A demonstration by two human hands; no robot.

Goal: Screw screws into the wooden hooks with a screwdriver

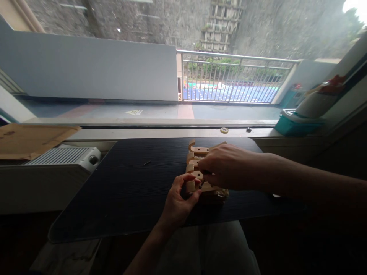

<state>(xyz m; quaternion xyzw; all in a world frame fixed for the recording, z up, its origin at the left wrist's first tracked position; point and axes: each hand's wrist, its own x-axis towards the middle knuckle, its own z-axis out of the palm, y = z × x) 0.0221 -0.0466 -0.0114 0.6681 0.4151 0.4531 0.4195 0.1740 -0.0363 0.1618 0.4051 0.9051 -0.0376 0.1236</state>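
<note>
Several pale wooden pieces [200,149] with curled-up left ends and dark round holes lie side by side on the dark table [129,172]. My left hand [180,198] pinches the curled end of the nearest wooden piece [190,186] between thumb and fingers. Over the row, my right hand [222,164] is closed, with its fingertips pointing down at the same piece. A thin dark item [202,185] shows below those fingertips; its kind is too small to make out. Clear crinkled plastic wrap [222,193] sits at the near right of the pieces, partly in shadow.
A small dark stick-like thing [147,163] lies on the table, left of the pieces. On the windowsill are a yellowish roll [224,130], a small dark object [249,130] and a teal container [292,124]. Brown cardboard [37,139] rests by a white radiator [67,156] at left.
</note>
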